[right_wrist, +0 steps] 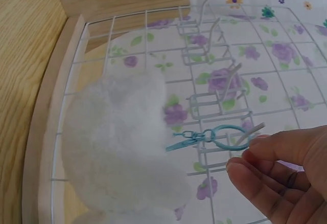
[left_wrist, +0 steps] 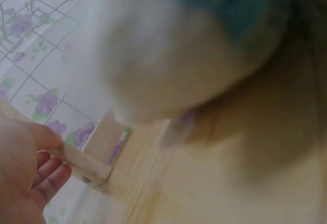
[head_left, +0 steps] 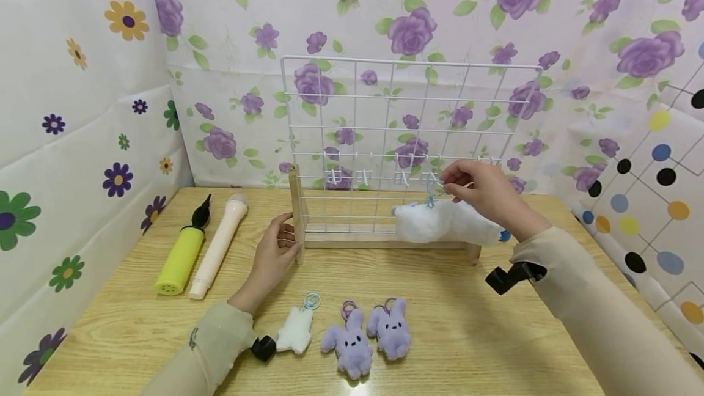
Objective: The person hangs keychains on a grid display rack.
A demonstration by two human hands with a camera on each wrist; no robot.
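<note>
A white grid rack [head_left: 356, 129] in a wooden base stands on the table, with several white hooks [right_wrist: 225, 81] on its wires. My right hand [head_left: 486, 191] pinches the edge of the light blue ring [right_wrist: 230, 126] of a white plush keychain [right_wrist: 117, 142]. That ring overlaps the tip of a hook in the right wrist view, and the plush hangs below by a short blue chain [right_wrist: 191, 136]. At the rack's left end, my left hand [head_left: 273, 253] holds the wooden side post [head_left: 297, 212], thumb on one side and fingers on the other.
In front of the rack lie a small white plush keychain [head_left: 295, 330] and two purple rabbit keychains [head_left: 352, 347]. A yellow hand pump [head_left: 180, 258] with a black nozzle and a pale tube-shaped item [head_left: 220, 246] lie at the left. Patterned cloth [head_left: 231, 29] surrounds the table.
</note>
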